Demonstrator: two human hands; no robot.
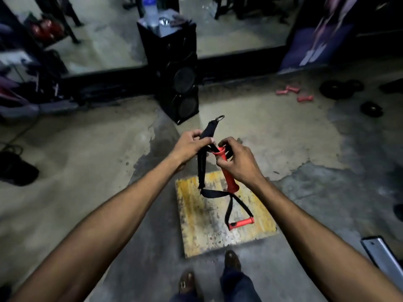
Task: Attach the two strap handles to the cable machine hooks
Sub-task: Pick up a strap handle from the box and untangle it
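I hold one strap handle up in front of me. My left hand (189, 147) pinches its black webbing (202, 168) just below the metal ring (219, 118) at the top. My right hand (236, 159) is closed around the upper end of its red grip (229, 179), which hangs steeply downward. A second strap handle lies on a yellow worn board (196, 232) on the floor, its red grip (241, 222) flat and its black loop (229, 211) pointing toward me. No cable machine hook is visible.
A tall black speaker (177, 68) stands ahead with bottles on top. Pink dumbbells (287, 90) and black weight plates (341, 88) lie at the far right. A mirror wall runs behind. A metal bar (379, 253) juts in at lower right. My shoes (232, 261) stand by the board.
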